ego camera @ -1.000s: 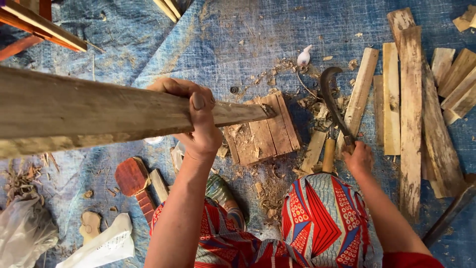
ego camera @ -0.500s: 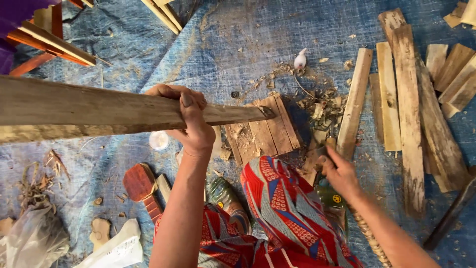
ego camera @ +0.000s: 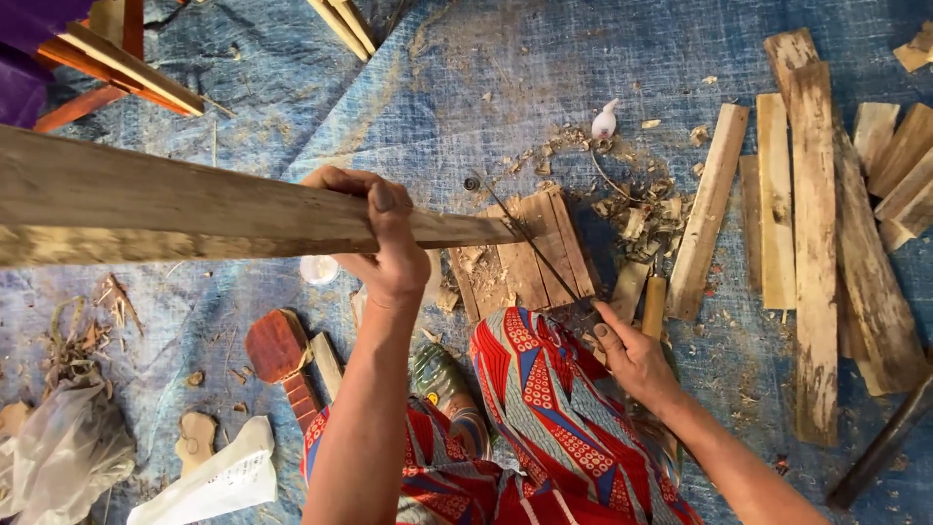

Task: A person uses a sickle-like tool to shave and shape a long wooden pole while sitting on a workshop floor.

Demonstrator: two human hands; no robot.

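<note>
Gripped a long weathered plank [ego camera: 146,209] in the left hand [ego camera: 389,243], with fingers [ego camera: 381,199] wrapped over its top edge and thumb beneath. Held it level above the blue tarp [ego camera: 437,87], tapered end reaching just over a small slatted wooden block [ego camera: 505,277] in front of the knees. Curled the right hand [ego camera: 632,360] shut at the near end of a thin dark blade [ego camera: 530,243] lying slantwise across that block; could not see the handle itself under the fingers.

Judged as a mid-step pause in woodworking: plank steadied in the air, blade gripped low and not raised. Would call for a firm left hold against the plank's long overhang, and for a clear gap between blade and left fingers.

Saw little by way of containers. Noted a small clear cup [ego camera: 319,269] on the tarp just below the plank, contents impossible to tell. Noted a crumpled white plastic bag [ego camera: 58,452] at the near left, likewise unreadable inside. Elsewhere: wood chips [ego camera: 641,209] strewn beyond the block, a wooden-handled tool [ego camera: 653,303] beside the right hand, and loose boards [ego camera: 814,243] laid side by side at the right.
</note>
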